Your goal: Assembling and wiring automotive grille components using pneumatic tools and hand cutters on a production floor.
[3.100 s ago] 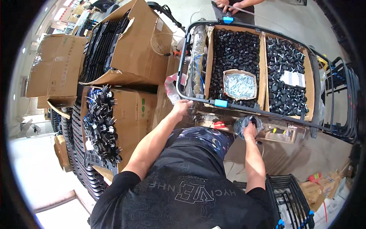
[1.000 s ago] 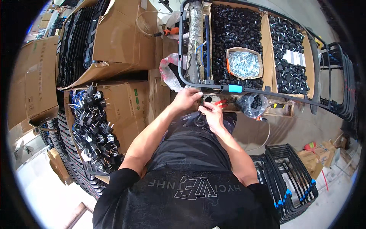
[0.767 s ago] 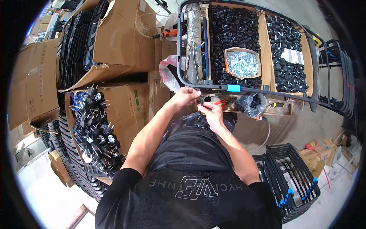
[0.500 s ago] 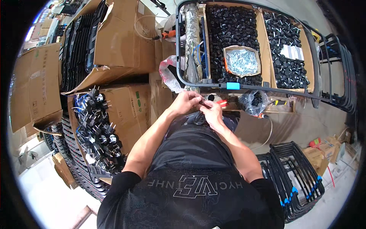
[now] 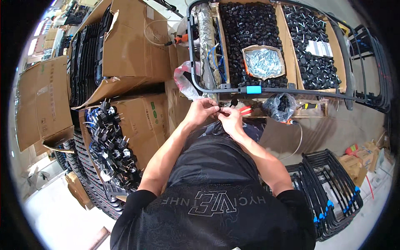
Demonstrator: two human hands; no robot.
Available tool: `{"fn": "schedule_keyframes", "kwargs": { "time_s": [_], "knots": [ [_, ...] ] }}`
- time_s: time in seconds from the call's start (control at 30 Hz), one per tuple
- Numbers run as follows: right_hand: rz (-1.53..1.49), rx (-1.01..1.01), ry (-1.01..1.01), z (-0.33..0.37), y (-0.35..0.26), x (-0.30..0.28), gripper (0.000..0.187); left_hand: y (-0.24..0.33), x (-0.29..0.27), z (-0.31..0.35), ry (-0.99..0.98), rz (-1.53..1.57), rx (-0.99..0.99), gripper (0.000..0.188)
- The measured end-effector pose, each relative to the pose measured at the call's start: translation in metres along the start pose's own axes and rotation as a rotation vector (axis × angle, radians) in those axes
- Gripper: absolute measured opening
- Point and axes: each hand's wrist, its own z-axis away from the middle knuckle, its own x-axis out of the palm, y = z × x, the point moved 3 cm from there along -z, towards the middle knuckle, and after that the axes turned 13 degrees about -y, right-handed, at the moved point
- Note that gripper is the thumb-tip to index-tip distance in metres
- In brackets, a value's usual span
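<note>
My left hand (image 5: 201,111) and my right hand (image 5: 231,120) meet in front of my body, fingertips almost touching. Both are closed in a pinch; whatever lies between the fingers is too small and dark to name. Just right of them, red-handled pliers (image 5: 246,110) rest on the bench edge. Beyond my hands a black tubular frame (image 5: 283,90) with a blue sleeve (image 5: 253,89) lies across the bench. Past its near bar, an open carton of silvery screws (image 5: 263,62) sits on a mass of small black plastic parts (image 5: 250,26).
Black knobs with metal studs (image 5: 310,41) fill another box. Right of the pliers are a plastic bag of black parts (image 5: 280,107) and a yellow-black tool (image 5: 309,106). Cables with plugs (image 5: 110,146) spill from a carton (image 5: 143,121) at left. Black frames (image 5: 329,187) stand at lower right.
The view has shifted slightly, so the surroundings sit a little differently. My hands stay together in front of me, with the fingertips slightly rearranged.
</note>
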Motion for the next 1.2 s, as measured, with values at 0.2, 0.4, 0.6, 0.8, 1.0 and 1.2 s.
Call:
{"fn": "schedule_keyframes", "kwargs": {
  "time_s": [0.2,0.4,0.6,0.8,1.0,1.2],
  "knots": [
    [0.109,-0.013,0.069,-0.004,0.014,-0.001,0.020,-0.003,0.004,-0.004,0.045,0.100,-0.019,0.016],
    [-0.008,-0.062,0.038,-0.002,0.020,-0.004,0.018,-0.007,0.012,-0.001,0.006,0.161,-0.196,0.020],
    [0.116,0.116,0.379,-0.043,0.152,-0.043,0.015,-0.043,-0.005,-0.007,0.004,0.235,-0.227,0.019],
    [0.363,0.590,0.417,-0.113,0.310,-0.058,0.034,-0.032,-0.006,-0.003,0.005,0.434,-0.220,0.015],
    [0.456,0.776,0.437,-0.148,0.395,-0.063,0.051,-0.037,-0.013,-0.004,-0.023,0.530,-0.223,0.015],
    [-0.545,0.451,0.342,-0.138,0.398,-0.058,0.029,-0.045,-0.013,-0.013,-0.122,0.525,-0.183,0.018]
  ]
}}
